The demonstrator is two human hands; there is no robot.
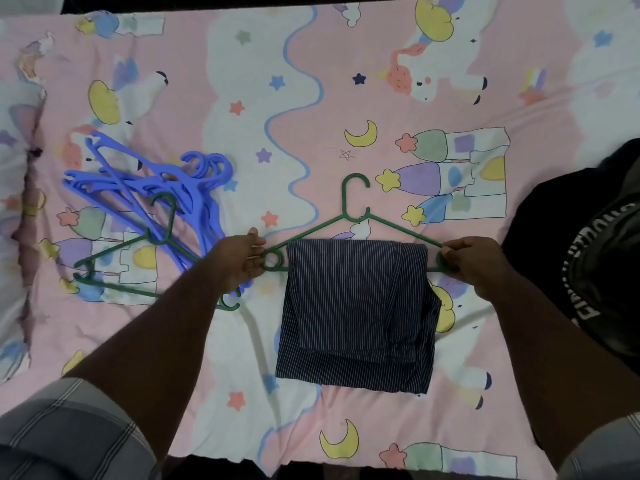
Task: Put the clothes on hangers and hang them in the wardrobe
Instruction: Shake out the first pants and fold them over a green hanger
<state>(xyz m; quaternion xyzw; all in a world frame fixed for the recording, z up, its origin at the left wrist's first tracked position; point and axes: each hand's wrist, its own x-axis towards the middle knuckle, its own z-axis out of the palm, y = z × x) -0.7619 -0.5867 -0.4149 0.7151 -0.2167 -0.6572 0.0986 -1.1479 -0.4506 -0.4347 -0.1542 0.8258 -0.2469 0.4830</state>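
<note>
- The green hanger lies flat on the bed sheet, hook pointing away from the person.
- The folded striped garment is draped over the hanger's lower bar, between the two hands.
- The left hand pinches the hanger's left end with its fingertips.
- The right hand grips the hanger's right end, fingers curled around it.
- A pile of blue hangers and spare green hangers lie to the left.
- A black garment lies at the right edge.
</note>
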